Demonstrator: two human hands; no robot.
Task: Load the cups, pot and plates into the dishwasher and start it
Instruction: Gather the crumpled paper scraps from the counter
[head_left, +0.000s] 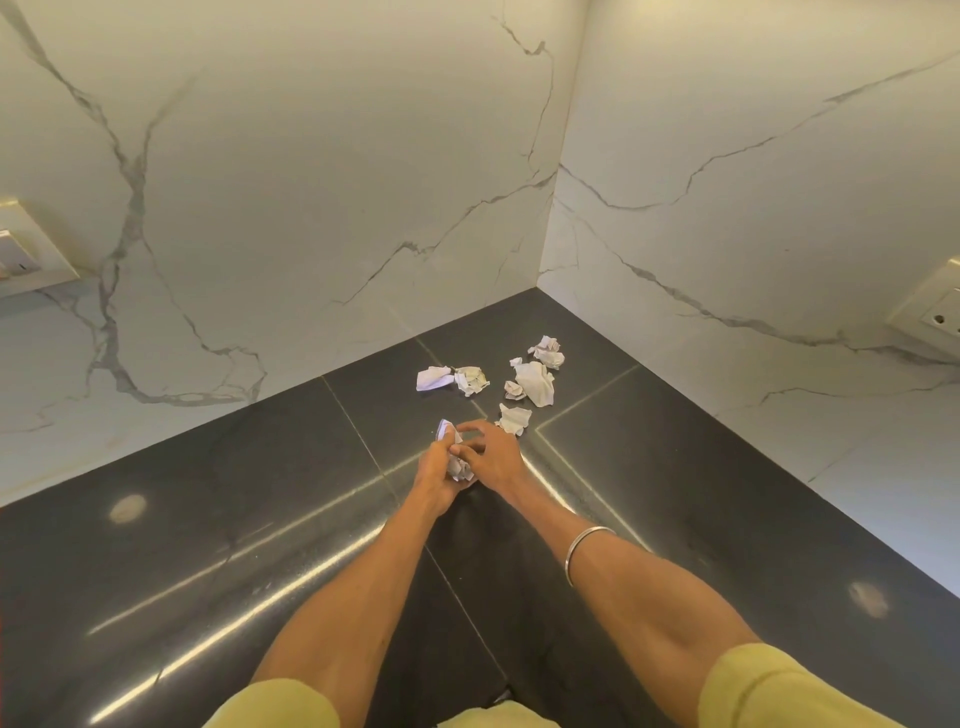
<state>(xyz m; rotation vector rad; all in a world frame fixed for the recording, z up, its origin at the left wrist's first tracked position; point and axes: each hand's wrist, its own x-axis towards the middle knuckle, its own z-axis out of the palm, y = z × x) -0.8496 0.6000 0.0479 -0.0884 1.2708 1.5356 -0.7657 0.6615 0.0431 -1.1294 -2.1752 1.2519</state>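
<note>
A single head-worn, wide-angle view looks forward and steeply down onto a dark polished stone countertop (260, 545) filling the lower frame. It faces the corner where two white grey-veined marble walls (322, 182) meet, upper right of centre. Both forearms enter from the bottom edge, close to the lens.
</note>
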